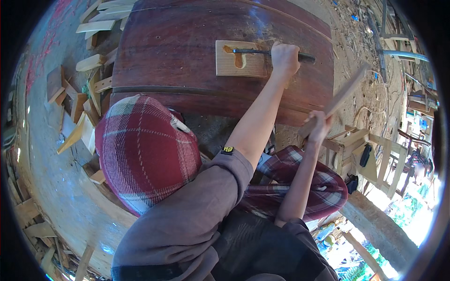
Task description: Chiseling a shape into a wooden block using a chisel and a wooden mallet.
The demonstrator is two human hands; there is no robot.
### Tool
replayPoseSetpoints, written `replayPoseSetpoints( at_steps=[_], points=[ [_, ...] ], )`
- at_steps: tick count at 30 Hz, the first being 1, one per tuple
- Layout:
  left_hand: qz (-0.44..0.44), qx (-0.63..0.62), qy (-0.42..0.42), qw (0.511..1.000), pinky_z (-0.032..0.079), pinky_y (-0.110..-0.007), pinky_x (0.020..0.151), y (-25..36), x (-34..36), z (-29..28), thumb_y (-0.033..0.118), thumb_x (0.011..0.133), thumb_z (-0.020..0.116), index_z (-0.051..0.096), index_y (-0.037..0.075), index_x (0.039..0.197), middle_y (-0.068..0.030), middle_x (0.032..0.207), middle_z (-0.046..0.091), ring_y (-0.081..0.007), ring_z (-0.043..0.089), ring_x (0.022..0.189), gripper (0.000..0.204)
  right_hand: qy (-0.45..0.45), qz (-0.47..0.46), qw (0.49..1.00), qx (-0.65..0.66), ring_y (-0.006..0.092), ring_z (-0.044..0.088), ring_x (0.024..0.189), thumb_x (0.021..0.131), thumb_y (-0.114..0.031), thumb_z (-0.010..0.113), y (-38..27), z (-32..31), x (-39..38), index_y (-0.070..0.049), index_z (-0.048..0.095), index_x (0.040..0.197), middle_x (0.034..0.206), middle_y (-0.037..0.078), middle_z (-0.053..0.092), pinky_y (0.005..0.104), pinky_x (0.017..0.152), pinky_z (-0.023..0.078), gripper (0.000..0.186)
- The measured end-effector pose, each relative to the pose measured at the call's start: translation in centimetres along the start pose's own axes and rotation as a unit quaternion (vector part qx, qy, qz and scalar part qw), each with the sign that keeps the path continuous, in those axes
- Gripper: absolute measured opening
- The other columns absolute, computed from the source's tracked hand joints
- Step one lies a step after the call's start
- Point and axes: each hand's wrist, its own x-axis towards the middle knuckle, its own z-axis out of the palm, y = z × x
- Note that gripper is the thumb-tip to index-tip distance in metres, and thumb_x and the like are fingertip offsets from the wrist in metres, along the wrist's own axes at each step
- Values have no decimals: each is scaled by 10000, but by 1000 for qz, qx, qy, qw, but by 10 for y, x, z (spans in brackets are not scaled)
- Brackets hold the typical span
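A pale wooden block point(226, 66) lies on a dark reddish-brown wooden bench point(173, 51). It has a carved recess point(238, 59) with rough, darker edges. My left hand point(284, 57) is closed around a long dark chisel point(255, 51), held low and nearly flat, its tip over the recess. The chisel's butt end sticks out to the right of the fist. Off the bench's near right corner, my right hand point(318, 127) grips a wooden stick point(348, 90), raised and slanting up to the right, slightly blurred. Stick and chisel are apart.
Wood offcuts point(75, 100) lie piled left of the bench. My plaid-covered knees point(145, 150) flank the near side. A wooden frame point(361, 145) stands at the right, and a thick timber point(379, 225) lies below it. Wood dust is scattered beside the block.
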Motion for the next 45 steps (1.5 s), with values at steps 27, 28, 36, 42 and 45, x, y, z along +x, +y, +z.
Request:
replayPoseSetpoints(
  at_steps=[27, 28, 36, 42, 45],
  points=[
    [-5, 61, 2, 998, 422, -373, 766, -19, -9, -9, 116, 669, 674, 693, 160, 703, -75, 689, 667, -261, 661, 736, 59, -111, 30, 983, -143, 150, 534, 529, 770, -136, 600, 10, 5, -3, 21, 515, 980, 696, 65, 543, 282, 492, 456, 275],
    [-1, 52, -10, 999, 422, -373, 771, -21, -10, -11, 115, 674, 670, 698, 163, 719, -76, 696, 669, -263, 661, 738, 71, -103, 16, 981, -162, 156, 539, 527, 775, -133, 594, 15, 4, -1, 21, 510, 965, 689, 67, 539, 281, 494, 461, 259],
    [-28, 13, -18, 999, 424, -373, 790, -12, -2, -17, 124, 700, 656, 723, 173, 782, -79, 730, 680, -254, 666, 775, 116, 16, -30, 999, 42, 137, 519, 489, 780, -150, 589, 12, -2, 6, -27, 504, 1011, 677, 42, 536, 268, 432, 452, 275],
    [-53, 67, -51, 995, 433, -375, 808, -29, -8, -14, 123, 681, 674, 722, 157, 777, -85, 740, 686, -252, 669, 779, 112, -114, 18, 980, -162, 163, 557, 595, 732, -149, 635, -7, 15, -8, 15, 500, 983, 734, 65, 532, 283, 514, 459, 329],
    [-37, 25, -25, 999, 433, -376, 803, -16, -2, -20, 112, 675, 675, 720, 152, 770, -92, 734, 682, -256, 668, 772, 113, -25, -2, 999, -43, 123, 509, 493, 774, -151, 572, -8, -10, 8, -32, 498, 1026, 694, 39, 525, 257, 436, 442, 288]
  ],
)
